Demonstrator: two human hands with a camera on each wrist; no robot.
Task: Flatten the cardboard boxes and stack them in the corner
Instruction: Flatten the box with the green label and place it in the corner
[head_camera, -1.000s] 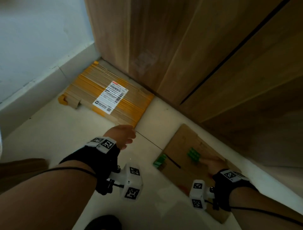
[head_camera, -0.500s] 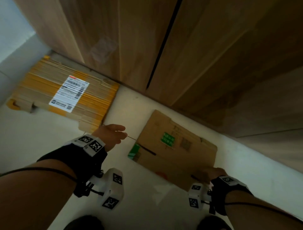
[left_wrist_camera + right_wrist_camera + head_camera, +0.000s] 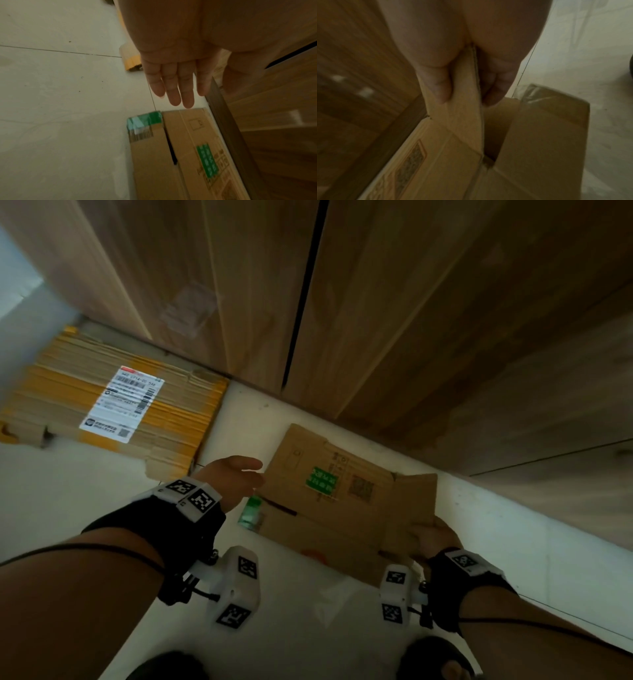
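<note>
A flattened brown cardboard box [image 3: 329,498] with a green label lies on the floor by the wooden cabinet. My right hand [image 3: 433,537] pinches its right end flap [image 3: 462,108], thumb on one side and fingers on the other, lifting that end. My left hand [image 3: 236,477] hovers open just off the box's left edge [image 3: 187,135], fingers [image 3: 173,86] straight and touching nothing. A flattened yellow-striped box [image 3: 113,402] with a white shipping label lies in the corner at the left.
Wooden cabinet doors [image 3: 376,302] run along the back, a dark gap between two of them. A pale wall [image 3: 17,285] closes the left side. Light floor tiles [image 3: 308,628] lie in front, with my feet [image 3: 435,659] at the bottom edge.
My view swung right. My right hand moved from the box's top to its right end and took hold of the flap. My left hand moved toward the box's left edge.
</note>
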